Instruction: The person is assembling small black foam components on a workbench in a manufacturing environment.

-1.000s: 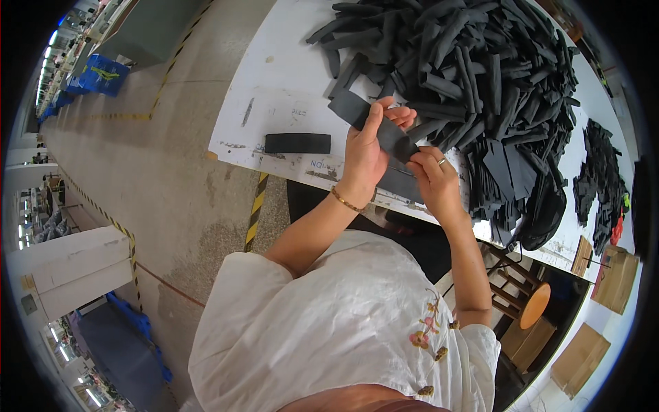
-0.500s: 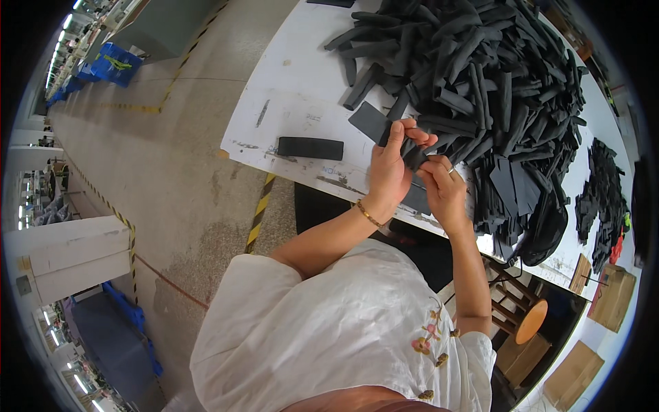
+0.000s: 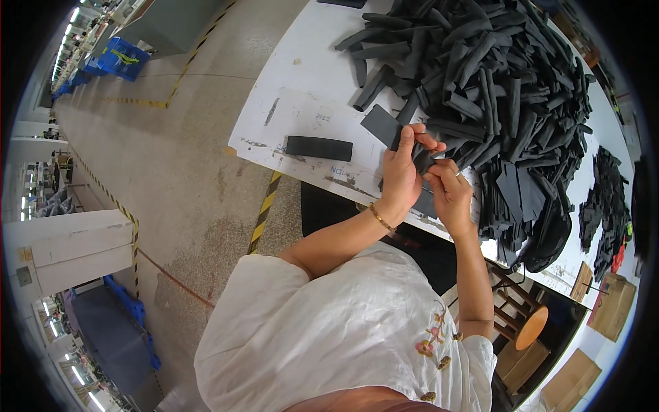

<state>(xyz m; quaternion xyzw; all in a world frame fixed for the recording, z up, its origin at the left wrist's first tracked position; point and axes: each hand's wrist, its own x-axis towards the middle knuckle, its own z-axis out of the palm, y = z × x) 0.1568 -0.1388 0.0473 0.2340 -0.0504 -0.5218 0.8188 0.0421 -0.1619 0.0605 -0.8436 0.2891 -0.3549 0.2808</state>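
Note:
Both hands are raised over the near edge of the white table [image 3: 288,89]. My left hand [image 3: 400,172] pinches a dark grey fabric piece [image 3: 423,162] between thumb and fingers. On that same piece my right hand [image 3: 450,194] has its fingertips closed, from the right. A flat dark rectangle [image 3: 381,126] shows just beyond my left fingers; whether it belongs to the held piece I cannot tell. To the left lies a flattened black sleeve-like piece [image 3: 319,147]. A large heap of rolled dark tubes [image 3: 473,82] rises just past my hands.
Flat dark pieces [image 3: 518,192] are stacked right of my right hand, beside a black bag [image 3: 551,240]. Another dark pile [image 3: 604,199] lies further right. A wooden stool [image 3: 531,327] stands under the table's right side. Blue crates [image 3: 123,59] sit on the floor far left.
The whole view has shifted slightly, so the table and hands appear a little further right. Both hands keep their grip on the fabric piece, with little finger movement.

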